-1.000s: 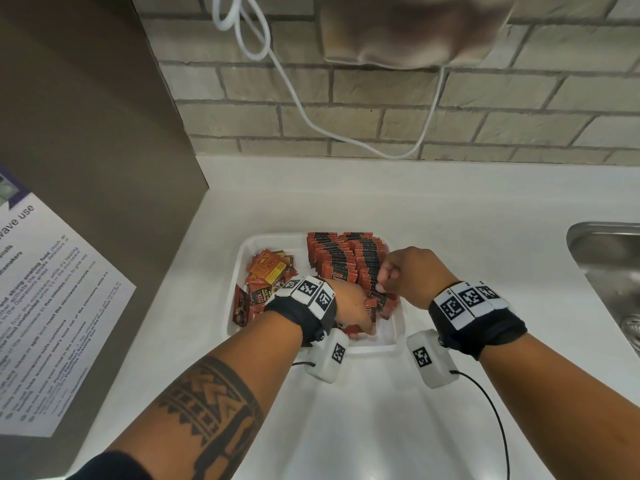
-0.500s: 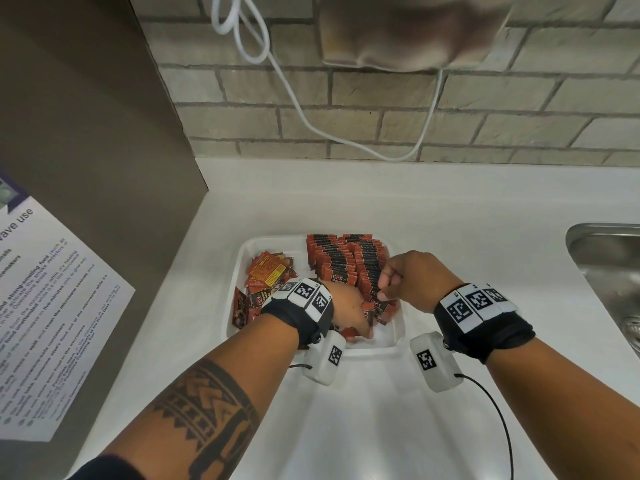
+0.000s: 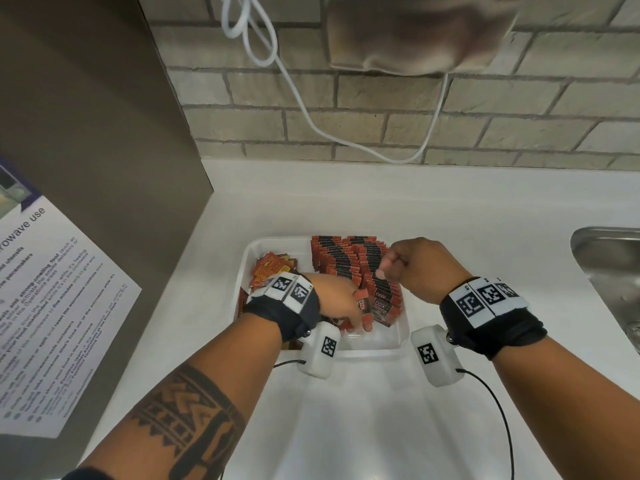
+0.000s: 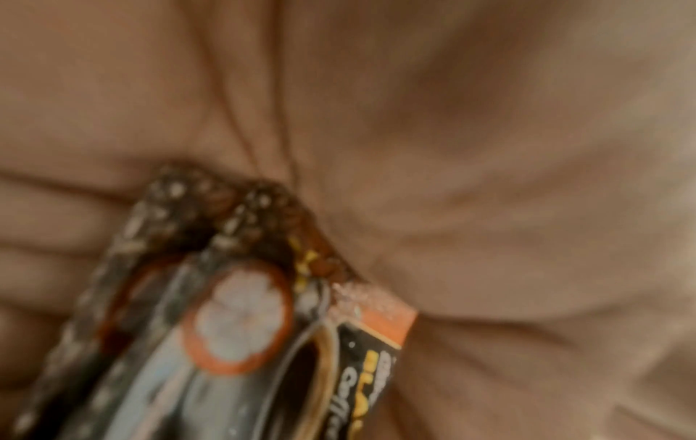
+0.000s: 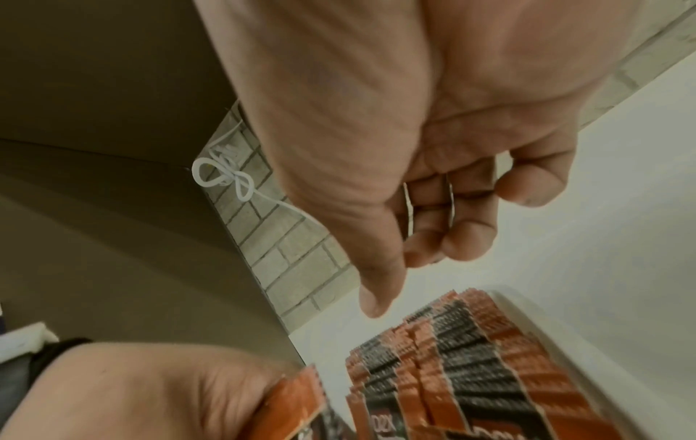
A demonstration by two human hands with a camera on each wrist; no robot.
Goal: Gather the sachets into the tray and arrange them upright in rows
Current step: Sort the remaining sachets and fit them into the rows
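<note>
The sachets (image 3: 349, 261) stand on edge in tight rows along the far and right part of the white tray (image 3: 401, 336), packed face to face so that each one props up its neighbour; a loose heap of orange sachets (image 3: 272, 270) lies flat in the tray's left part, apparently not yet sorted. The left hand (image 3: 337, 301) sits low in the near part of the tray and clutches a small bundle of sachets (image 4: 233, 333) between curled fingers and palm, likely keeping them squared together so they can go in as one block at the open end of the rows. The right hand (image 3: 419, 265) hovers just above the standing rows, its fingers curled in loosely and grasping nothing, the thumb pointing down toward the tops, seemingly ready to steady the rows. The tray rests on a white counter (image 3: 485, 216), with a steel sink (image 3: 609, 258) well to the right.
</note>
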